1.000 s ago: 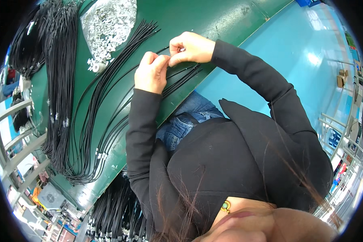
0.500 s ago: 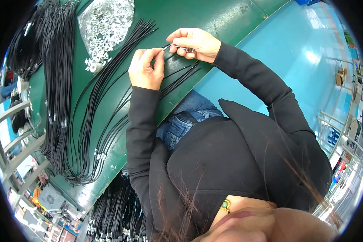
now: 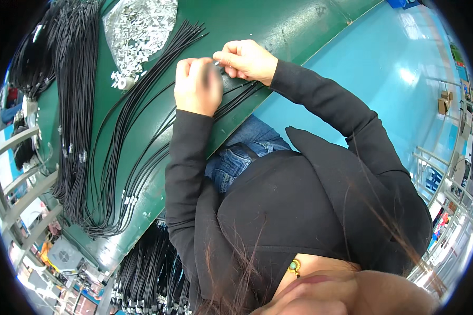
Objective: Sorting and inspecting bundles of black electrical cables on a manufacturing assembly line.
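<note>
My left hand [image 3: 197,86] is closed, its thumb side smeared, around a thin black cable [image 3: 164,90] that runs into it from the left. A dark blur at the thumb hides the cable's end. Just right of it, my right hand [image 3: 248,60] pinches a small pale piece [image 3: 217,63] between thumb and forefinger. The two hands almost meet above the green table [image 3: 278,31]. Beneath and beside them lie several more black cables [image 3: 236,102] with their tips near the table edge.
A loose bundle of black cables [image 3: 142,79] lies left of my hands, beyond it a thick hanging bunch [image 3: 79,105]. An open clear bag of small white pieces [image 3: 142,26] lies at the back, with a white roll [image 3: 125,83] near it. More cables [image 3: 152,273] hang below the table edge.
My left hand has shifted slightly right and turned, its thumb side now blurred. The right hand's fingers have drawn together on a small pale piece; the shiny metal thing in its palm no longer shows.
</note>
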The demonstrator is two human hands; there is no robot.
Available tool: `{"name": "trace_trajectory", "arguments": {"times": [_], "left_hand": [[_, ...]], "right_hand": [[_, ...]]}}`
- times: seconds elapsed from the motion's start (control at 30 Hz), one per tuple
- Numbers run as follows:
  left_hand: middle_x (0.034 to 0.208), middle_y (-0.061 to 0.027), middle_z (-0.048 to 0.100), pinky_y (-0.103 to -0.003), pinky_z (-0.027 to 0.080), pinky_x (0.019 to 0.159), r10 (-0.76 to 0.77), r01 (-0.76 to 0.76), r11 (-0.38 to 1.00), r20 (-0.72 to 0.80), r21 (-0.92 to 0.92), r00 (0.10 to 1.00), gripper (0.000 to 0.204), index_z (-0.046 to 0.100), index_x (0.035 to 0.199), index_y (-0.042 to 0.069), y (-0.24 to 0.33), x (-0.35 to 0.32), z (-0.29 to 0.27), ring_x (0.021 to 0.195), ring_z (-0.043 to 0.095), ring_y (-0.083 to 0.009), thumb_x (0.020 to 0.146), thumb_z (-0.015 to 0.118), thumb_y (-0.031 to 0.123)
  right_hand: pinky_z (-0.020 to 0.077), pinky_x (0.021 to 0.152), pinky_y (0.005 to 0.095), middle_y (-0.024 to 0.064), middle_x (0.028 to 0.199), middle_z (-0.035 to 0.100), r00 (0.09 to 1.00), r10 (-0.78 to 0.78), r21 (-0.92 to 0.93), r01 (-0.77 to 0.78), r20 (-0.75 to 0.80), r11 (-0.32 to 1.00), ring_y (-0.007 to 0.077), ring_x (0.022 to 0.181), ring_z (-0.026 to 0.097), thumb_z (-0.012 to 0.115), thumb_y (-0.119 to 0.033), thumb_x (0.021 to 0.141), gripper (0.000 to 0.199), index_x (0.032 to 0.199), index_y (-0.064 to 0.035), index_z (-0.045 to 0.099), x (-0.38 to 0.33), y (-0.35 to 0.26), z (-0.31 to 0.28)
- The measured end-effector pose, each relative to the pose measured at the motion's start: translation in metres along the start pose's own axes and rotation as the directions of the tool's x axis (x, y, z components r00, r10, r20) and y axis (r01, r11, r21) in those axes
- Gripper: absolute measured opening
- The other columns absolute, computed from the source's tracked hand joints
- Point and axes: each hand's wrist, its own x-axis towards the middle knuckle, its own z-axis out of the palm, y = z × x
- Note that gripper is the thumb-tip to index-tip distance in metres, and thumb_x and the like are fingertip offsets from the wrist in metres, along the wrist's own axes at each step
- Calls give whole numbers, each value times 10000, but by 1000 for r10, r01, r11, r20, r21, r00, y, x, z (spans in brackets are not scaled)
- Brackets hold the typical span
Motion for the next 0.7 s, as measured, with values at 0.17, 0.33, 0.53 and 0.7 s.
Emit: {"name": "trace_trajectory", "arguments": {"times": [0.17,0.33,0.53,0.7], "left_hand": [[783,-84,556,-331,482,564,-62,61,997,-7,-44,998,112,617,875,86,4,0,0,641,577,-236,766,642,86],[773,-87,554,-366,487,587,0,-2,997,21,76,1000,71,602,827,105,-6,-2,-1,666,584,-265,773,643,126],[759,-83,559,-374,488,587,-30,17,970,52,241,998,69,596,787,113,-46,-25,-48,672,587,-283,752,654,128],[742,-81,576,-365,483,596,-193,166,897,24,410,981,44,615,755,99,-83,-78,-146,666,584,-276,739,653,113]], "right_hand": [[297,371,160,-17,616,537,1000,-11,-108,11,7,994,16,446,414,570,-326,891,267,823,-68,567,-1,-1,4],[312,400,166,-21,610,530,990,-135,-151,126,-49,980,19,467,421,571,-324,885,262,815,-71,573,0,-4,4],[376,493,228,-16,608,517,896,-443,-613,370,37,698,66,534,461,571,-213,885,192,791,-46,561,7,5,-17],[397,519,244,25,605,506,872,-469,-749,403,140,526,96,541,479,586,-186,871,186,785,-27,538,10,13,-24]]}}
